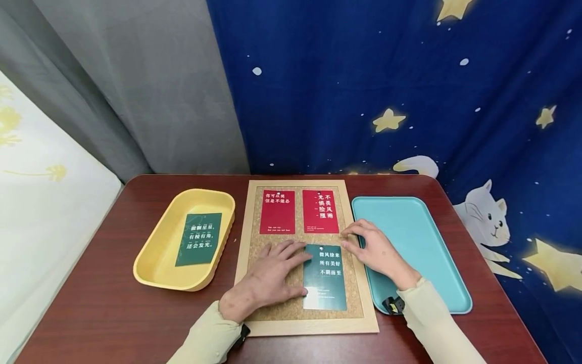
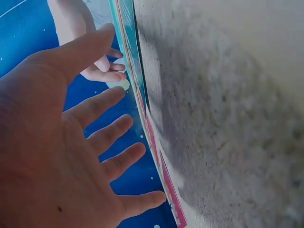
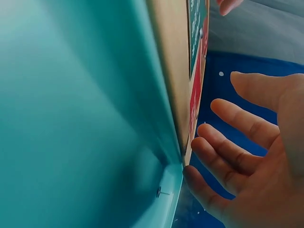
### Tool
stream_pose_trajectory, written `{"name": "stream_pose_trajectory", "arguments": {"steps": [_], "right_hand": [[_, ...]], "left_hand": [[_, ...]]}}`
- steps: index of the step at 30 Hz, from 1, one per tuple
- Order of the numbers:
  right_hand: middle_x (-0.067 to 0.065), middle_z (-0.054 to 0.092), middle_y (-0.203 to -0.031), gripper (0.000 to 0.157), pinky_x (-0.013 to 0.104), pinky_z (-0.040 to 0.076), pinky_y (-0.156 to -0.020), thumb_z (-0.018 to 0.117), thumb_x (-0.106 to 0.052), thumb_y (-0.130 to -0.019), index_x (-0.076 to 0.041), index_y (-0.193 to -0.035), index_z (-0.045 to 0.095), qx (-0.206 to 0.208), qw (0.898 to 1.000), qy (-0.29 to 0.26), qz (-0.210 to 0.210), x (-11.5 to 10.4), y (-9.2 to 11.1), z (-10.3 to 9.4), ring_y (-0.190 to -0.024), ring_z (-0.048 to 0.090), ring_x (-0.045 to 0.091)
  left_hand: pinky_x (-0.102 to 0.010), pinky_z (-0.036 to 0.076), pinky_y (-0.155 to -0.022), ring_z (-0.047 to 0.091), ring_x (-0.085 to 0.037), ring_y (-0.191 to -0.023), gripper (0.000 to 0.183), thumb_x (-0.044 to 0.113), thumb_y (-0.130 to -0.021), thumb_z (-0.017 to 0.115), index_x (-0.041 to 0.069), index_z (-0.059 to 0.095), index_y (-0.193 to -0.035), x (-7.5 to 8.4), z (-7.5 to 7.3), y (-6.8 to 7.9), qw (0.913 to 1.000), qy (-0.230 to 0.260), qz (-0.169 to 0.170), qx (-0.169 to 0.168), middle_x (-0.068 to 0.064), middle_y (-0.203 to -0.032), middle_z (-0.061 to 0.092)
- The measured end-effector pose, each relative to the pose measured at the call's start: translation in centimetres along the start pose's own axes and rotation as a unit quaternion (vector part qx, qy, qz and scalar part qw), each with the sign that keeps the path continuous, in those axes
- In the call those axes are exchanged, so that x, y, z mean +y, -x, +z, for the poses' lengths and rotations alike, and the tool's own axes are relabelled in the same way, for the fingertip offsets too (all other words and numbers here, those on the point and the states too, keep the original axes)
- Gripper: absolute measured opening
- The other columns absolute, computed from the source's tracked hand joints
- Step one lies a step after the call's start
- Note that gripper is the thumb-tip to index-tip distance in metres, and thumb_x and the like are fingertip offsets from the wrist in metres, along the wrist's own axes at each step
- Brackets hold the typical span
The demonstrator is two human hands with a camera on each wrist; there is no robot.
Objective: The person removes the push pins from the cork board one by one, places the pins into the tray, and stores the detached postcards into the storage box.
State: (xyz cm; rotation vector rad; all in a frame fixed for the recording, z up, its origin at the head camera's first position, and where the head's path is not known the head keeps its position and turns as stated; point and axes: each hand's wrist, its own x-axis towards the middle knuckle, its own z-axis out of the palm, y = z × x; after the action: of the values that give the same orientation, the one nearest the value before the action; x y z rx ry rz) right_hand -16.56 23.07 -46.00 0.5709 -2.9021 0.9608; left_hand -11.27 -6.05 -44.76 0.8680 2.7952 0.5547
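Note:
A green card [image 1: 325,283] with white writing lies on the lower right of a wood-framed corkboard [image 1: 282,314], a small pin [image 1: 321,248] at its top. My left hand [image 1: 273,275] is spread over the cork, thumb and fingertips at the card's left edge. Close to its upper right corner, above the board's right frame, my right hand [image 1: 375,247] has its fingers loosely bent, with nothing seen between them. Two red cards, one on the left [image 1: 278,215] and one on the right [image 1: 320,215], hang pinned along the board's upper part.
To the left stands a yellow basin [image 1: 150,270] holding another green card [image 1: 198,240]. A blue tray [image 1: 423,237] lies against the board's right side, partly under my right arm; a pin [image 3: 159,192] shows in it in the right wrist view. Curtains [image 1: 318,101] hang behind the table.

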Motion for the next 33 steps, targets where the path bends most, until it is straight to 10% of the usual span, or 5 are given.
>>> {"name": "stream_pose_trajectory", "arguments": {"steps": [33], "right_hand": [[-0.002,0.069,-0.117,0.025,0.046,0.054,-0.099,0.075,-0.029,-0.097,-0.016,-0.118,0.077,-0.033,0.999,-0.015,0.012,-1.3,0.0,0.7,-0.113,0.061,0.019]], "left_hand": [[-0.071,0.021,-0.126,0.028,-0.033,-0.160,0.076,0.056,-0.088,0.077,0.035,0.049,-0.155,0.3,0.5,-0.3,0.9974,-0.026,-0.017,-0.065,0.004,-0.171,0.033]]}}
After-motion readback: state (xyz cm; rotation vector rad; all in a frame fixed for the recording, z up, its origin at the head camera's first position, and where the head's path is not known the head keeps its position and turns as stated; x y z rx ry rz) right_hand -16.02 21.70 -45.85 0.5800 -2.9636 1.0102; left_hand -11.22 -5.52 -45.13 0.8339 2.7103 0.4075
